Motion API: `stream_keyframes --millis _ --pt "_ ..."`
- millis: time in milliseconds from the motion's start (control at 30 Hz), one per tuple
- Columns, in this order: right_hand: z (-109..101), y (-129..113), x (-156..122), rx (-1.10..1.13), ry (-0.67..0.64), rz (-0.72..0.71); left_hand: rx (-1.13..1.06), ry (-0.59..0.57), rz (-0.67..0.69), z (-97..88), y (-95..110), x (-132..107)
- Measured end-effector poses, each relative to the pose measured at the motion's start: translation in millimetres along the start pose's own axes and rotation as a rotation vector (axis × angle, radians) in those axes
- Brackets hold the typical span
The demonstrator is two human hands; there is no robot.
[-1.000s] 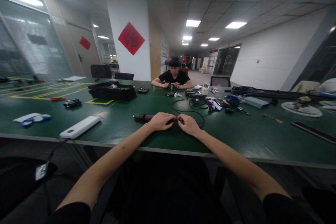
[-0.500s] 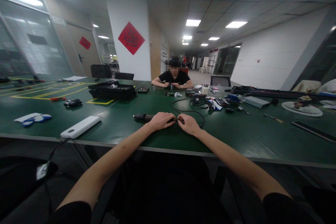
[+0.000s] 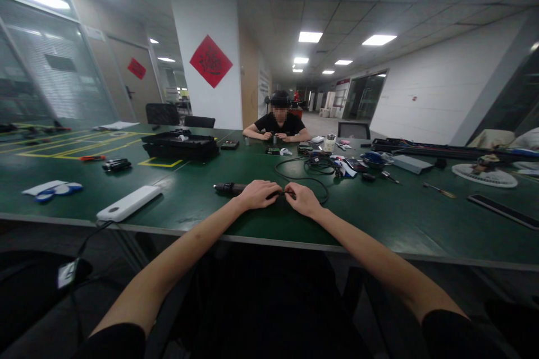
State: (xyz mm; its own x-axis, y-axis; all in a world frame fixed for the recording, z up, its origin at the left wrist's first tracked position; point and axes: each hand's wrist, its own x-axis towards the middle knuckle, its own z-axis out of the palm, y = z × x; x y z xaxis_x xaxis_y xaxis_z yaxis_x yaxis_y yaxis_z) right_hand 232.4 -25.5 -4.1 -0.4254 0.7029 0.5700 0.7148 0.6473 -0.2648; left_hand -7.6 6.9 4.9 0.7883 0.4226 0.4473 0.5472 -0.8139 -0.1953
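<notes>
A black electric screwdriver (image 3: 229, 188) lies on the green table, its tip pointing left. My left hand (image 3: 260, 193) is wrapped over its rear part, which the fingers mostly hide. Just to the right, my right hand (image 3: 301, 198) pinches the end of a black cable (image 3: 324, 184) close to the screwdriver's back end. The cable loops away behind that hand toward a coil farther back. Whether its plug sits in the screwdriver or is apart from it, I cannot tell.
A white power strip (image 3: 129, 203) lies left, with a black tray (image 3: 180, 147) behind it. Pliers (image 3: 117, 165) and blue-handled scissors (image 3: 59, 190) are farther left. Across the table a person (image 3: 279, 120) works on small parts. Right are a white fan-like disc (image 3: 484, 175) and a screwdriver (image 3: 391, 178).
Almost nothing differs. Both hands stay at the screwdriver's back end, with only a very slight shift of the left fingers.
</notes>
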Motion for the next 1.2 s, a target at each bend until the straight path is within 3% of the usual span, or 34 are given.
stream_keyframes --millis 133,300,1200 --pt "-0.6 -0.2 -0.1 0.003 -0.005 -0.003 0.0 0.003 -0.053 -0.1 0.8 0.3" --pt "-1.0 -0.5 0.2 0.002 -0.009 -0.008 0.003 0.006 0.001 -1.7 2.1 -0.2" --pt "-2.7 -2.6 0.4 -0.019 -0.02 0.004 0.002 0.005 -0.005 0.6 0.1 1.0"
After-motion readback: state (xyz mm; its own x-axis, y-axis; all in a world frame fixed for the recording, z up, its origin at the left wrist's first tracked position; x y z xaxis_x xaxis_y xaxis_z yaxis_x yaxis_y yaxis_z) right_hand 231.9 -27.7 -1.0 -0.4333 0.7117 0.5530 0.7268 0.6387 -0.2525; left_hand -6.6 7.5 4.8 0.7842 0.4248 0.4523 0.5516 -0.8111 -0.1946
